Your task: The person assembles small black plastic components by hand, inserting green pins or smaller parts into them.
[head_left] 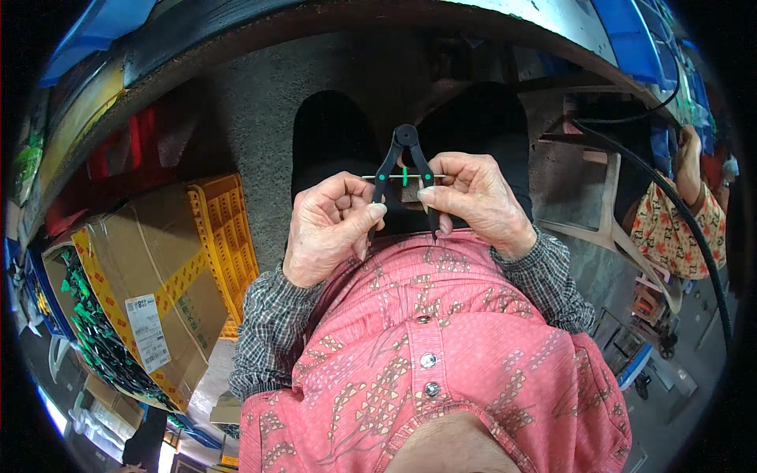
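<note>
Your left hand (327, 229) and right hand (473, 201), both pinched shut on the black compass (404, 169) between them, could slip: its thin legs may twist loose.

A grey floor (252, 118) carries a cardboard box (150, 284) with a yellow plastic crate (225, 229) just beside it, and a plastic chair (607, 229).

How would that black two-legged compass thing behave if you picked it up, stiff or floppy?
The black two-legged tool looks like hinged plastic, so its thin legs would probably swing at the top joint. Probably light: the left hand and right hand pinch it with fingertips only. The thin rod across it might slide.
</note>
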### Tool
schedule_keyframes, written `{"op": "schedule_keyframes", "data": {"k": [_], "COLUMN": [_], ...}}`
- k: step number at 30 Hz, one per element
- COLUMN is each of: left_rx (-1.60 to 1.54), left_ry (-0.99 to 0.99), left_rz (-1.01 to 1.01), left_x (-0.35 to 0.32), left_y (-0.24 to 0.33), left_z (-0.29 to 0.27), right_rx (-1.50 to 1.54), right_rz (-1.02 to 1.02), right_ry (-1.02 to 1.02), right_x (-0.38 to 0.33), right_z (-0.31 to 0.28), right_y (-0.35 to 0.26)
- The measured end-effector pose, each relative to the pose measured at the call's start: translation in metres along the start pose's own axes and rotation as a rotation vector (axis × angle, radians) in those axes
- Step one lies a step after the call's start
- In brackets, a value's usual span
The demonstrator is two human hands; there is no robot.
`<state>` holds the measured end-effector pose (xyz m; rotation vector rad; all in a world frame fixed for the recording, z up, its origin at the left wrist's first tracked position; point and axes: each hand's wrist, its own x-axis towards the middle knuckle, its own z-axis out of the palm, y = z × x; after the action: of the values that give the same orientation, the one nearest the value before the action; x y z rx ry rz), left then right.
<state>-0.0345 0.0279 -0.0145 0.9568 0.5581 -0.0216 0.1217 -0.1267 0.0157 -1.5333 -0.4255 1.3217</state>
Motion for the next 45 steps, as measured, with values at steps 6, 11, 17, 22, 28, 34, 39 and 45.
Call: {"op": "schedule_keyframes", "data": {"k": [6,11,17,22,28,34,39,45], "left_rx": [0.193,0.25,0.18,0.122,-0.032,-0.244,-0.158,-0.188], "left_ry": [-0.038,-0.015,0.012,0.033,0.006,0.01,0.06,0.127], "left_rz": [0.089,0.221,0.252,0.24,0.219,0.166,0.163,0.244], "left_x": [0.004,0.014,0.021,0.018,0.014,0.01,0.009,0.008], "left_y": [-0.002,0.0,-0.005,-0.006,-0.002,-0.009,-0.014,-0.014], "left_z": [0.0,0.005,0.009,0.016,0.029,0.035,0.033,0.042], "right_rx": [-0.005,-0.038,-0.046,-0.043,-0.055,0.058,0.08,0.143], "right_rz": [0.019,0.013,-0.022,-0.099,-0.226,-0.203,-0.197,-0.202], "right_ry": [0.007,-0.002,0.017,0.096,0.074,0.056,0.063,0.062], "right_x": [0.002,0.001,0.003,0.004,0.006,0.007,0.006,0.009], "right_z": [0.002,0.002,0.004,0.012,0.01,0.011,0.013,0.015], "right_y": [0.0,0.002,0.004,-0.002,0.001,0.008,0.008,0.016]}}
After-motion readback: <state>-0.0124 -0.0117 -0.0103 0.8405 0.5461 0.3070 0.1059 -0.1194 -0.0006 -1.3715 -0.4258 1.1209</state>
